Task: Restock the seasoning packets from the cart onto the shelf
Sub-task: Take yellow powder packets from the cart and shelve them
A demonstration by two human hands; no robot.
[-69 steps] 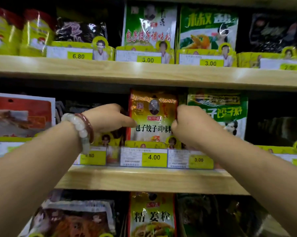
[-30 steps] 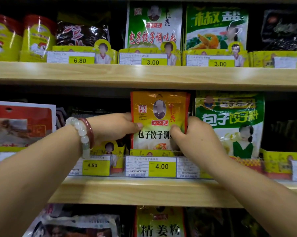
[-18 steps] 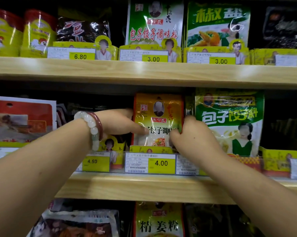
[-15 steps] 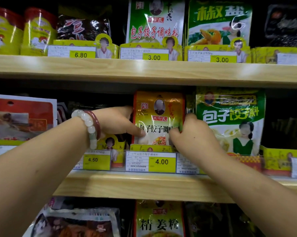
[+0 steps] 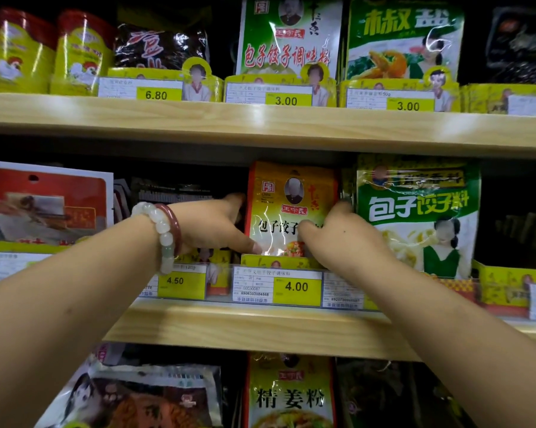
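Since half a second ago little has shifted: both hands remain on the yellow seasoning packet, with the right thumb now lying further across its front, hiding the end of the black line of print that reads 包子饺子. That packet stands upright on the middle shelf, behind a yellow price tag marked 4.00, and carries a red 王守义 label under a small portrait. On its left edge the left hand, with a bracelet of pale beads and a red bangle at the wrist, grips with fingers behind and thumb pressed low on the front. At the right edge the right hand pinches the packet, fingers curled round it. Just beside it to the right stands a green packet printed 包子饺子料. Left of the 4.00 tag is a 4.50 tag. On the upper shelf, tags read 6.80, 3.00 and 3.00; behind them stand a green-and-white packet printed 包子饺子调味料 and another green one marked 椒盐. Below, a yellow packet reads 精姜粉.
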